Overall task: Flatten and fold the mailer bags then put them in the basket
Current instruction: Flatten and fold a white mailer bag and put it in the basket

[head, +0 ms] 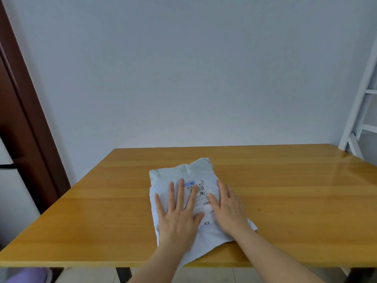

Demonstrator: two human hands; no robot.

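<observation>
A pale blue mailer bag [189, 172] with a white shipping label [201, 193] lies flat on the wooden table [285, 190], its near edge reaching the table's front. My left hand [177, 213] presses flat on the bag's left half, fingers spread and straight. My right hand [229, 209] presses flat on the right half, fingers together and pointing away from me. Both palms cover part of the label. No basket is in view.
A white wall stands just behind the table. A dark brown door frame [24, 119] runs down the left side. A white ladder-like rack [361, 111] leans at the far right. Something purple [28, 275] shows below the table's front left edge.
</observation>
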